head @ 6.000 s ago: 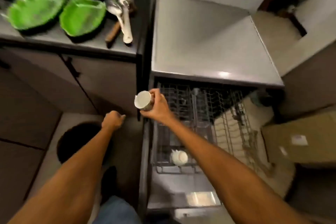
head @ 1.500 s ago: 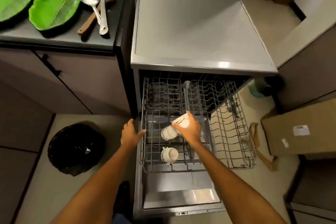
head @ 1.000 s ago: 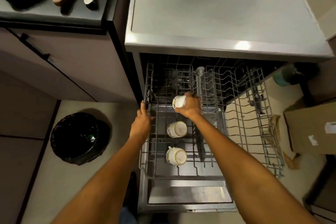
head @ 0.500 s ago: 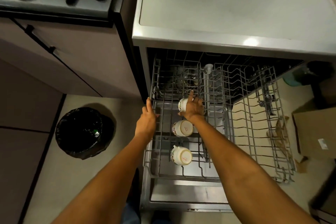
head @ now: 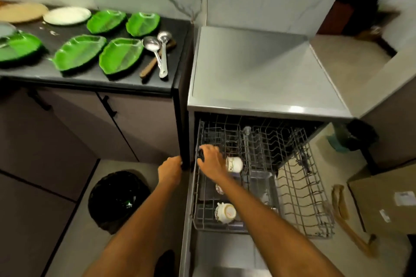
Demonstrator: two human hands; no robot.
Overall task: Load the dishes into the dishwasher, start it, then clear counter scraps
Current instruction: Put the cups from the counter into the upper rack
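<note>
Right hand (head: 210,161) has left the cup (head: 234,164) in the rack (head: 310,198).

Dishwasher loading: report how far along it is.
Done: three white ceramic cups sit in the pulled-out grey wire rack. In hand: nothing; both hands hover at its left edge. Left: five green leaf-shaped plates, steel ladles, starting, scraps.

Right hand (head: 211,162) released third cup (head: 234,164), now over rack (head: 292,198) left edge
</note>
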